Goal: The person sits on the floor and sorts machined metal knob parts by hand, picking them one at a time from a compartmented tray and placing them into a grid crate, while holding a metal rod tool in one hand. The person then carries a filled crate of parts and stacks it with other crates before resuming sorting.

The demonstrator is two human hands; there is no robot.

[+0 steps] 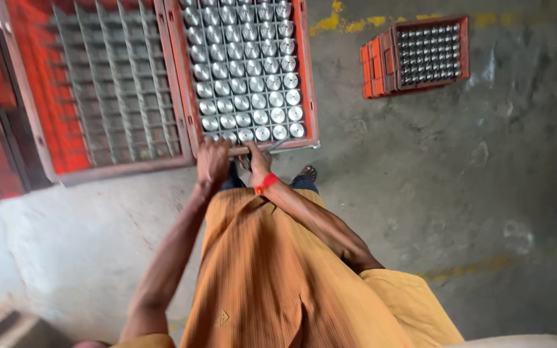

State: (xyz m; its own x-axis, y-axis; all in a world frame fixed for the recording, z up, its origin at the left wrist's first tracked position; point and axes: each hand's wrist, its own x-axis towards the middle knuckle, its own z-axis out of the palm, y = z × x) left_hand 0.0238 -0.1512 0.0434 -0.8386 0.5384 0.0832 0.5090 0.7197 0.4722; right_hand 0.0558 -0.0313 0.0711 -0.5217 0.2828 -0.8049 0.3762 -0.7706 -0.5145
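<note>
Gripping the near edge of a red crate is the work of both hands: the left hand is closed over the rim, and the right hand, marked by a red wristband, is clamped on the same edge just beside it. The crate is filled with rows of shiny metal cylinders standing in a grid. An empty red crate with a bare grid is seen touching its left side. A third filled crate is set well apart on the concrete floor. An orange shirt is worn.
</note>
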